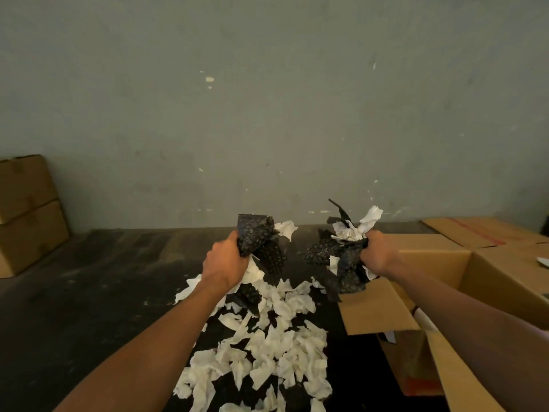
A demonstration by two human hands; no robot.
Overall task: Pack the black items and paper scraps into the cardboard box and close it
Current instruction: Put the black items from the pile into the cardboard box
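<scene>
The fingers of both hands, left [225,263] and right [377,254], are buried in the bunches they clutch, so how much black material and paper each bunch holds cannot be told. The inside of the open cardboard box [439,281] is hidden behind its raised flap and the right forearm, and its lower right part runs off the frame. The paper scraps [276,352] on the floor continue past the bottom edge, and the stacked boxes [26,209] at far left are cut off by the frame's side.
</scene>
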